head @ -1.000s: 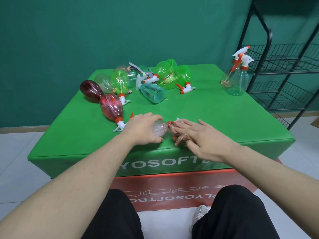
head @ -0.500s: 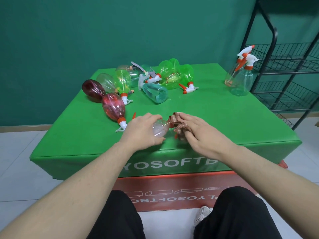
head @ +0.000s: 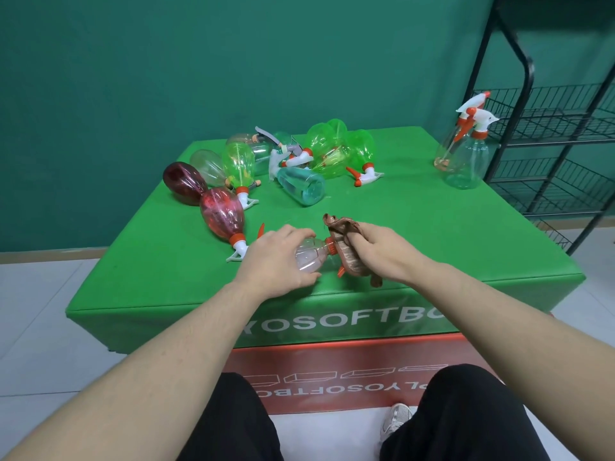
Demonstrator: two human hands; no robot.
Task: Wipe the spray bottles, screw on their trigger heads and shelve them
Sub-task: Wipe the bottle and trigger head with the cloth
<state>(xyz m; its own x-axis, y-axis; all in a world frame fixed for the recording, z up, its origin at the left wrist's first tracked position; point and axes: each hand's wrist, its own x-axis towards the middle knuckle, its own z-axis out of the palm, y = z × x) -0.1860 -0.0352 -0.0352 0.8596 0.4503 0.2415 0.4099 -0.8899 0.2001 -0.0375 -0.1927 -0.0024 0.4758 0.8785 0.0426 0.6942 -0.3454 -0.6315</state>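
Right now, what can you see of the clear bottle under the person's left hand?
The clear bottle is a see-through, faintly pinkish, plastic-looking bottle with ribbed shoulders and an orange collar at its neck. It lies on its side near the front edge of the green table, neck pointing right. The left hand grips its body from above. The right hand holds a brown cloth against its neck end, hiding most of what is there; an orange trigger tip shows below.

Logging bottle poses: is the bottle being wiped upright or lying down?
Lying down. The bottle rests sideways on the table, neck pointing right, under the left hand.
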